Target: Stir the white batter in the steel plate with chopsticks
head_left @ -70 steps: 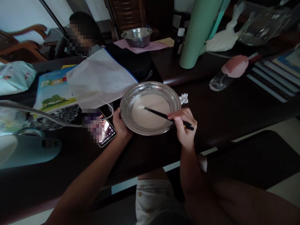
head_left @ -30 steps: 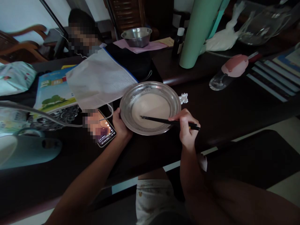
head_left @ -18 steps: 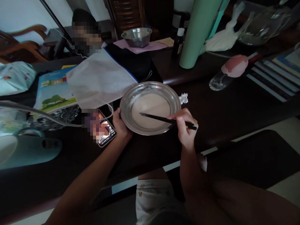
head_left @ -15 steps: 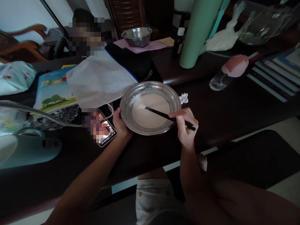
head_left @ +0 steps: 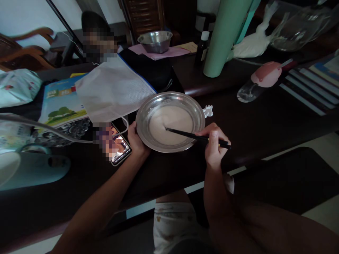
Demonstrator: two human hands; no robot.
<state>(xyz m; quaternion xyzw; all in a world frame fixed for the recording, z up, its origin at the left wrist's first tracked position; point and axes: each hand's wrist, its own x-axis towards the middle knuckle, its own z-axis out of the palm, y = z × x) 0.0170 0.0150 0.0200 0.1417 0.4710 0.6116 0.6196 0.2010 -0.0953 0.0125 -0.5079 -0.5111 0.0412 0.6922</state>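
A shallow steel plate (head_left: pixel 196 107) holds a pale, thin batter (head_left: pixel 172 118) on the dark table. My left hand (head_left: pixel 136 139) grips the plate's near left rim. My right hand (head_left: pixel 215 144) is closed around black chopsticks (head_left: pixel 185 133) just off the plate's right edge. Their tips rest in the batter near its middle.
A lit phone (head_left: pixel 119 148) lies by my left wrist. A white mesh pouch (head_left: pixel 113 88) and a picture book (head_left: pixel 60 102) lie left of the plate. Behind stand a green cylinder (head_left: pixel 222 38), a dark bottle (head_left: pixel 201 47), a steel bowl (head_left: pixel 155 40), a tipped pink-lidded bottle (head_left: pixel 259 79) and stacked books (head_left: pixel 312 84). Another person sits across the table.
The chopstick tips have circled through the batter and now sit nearer its middle. My right hand has shifted slightly right. My left hand stays on the rim.
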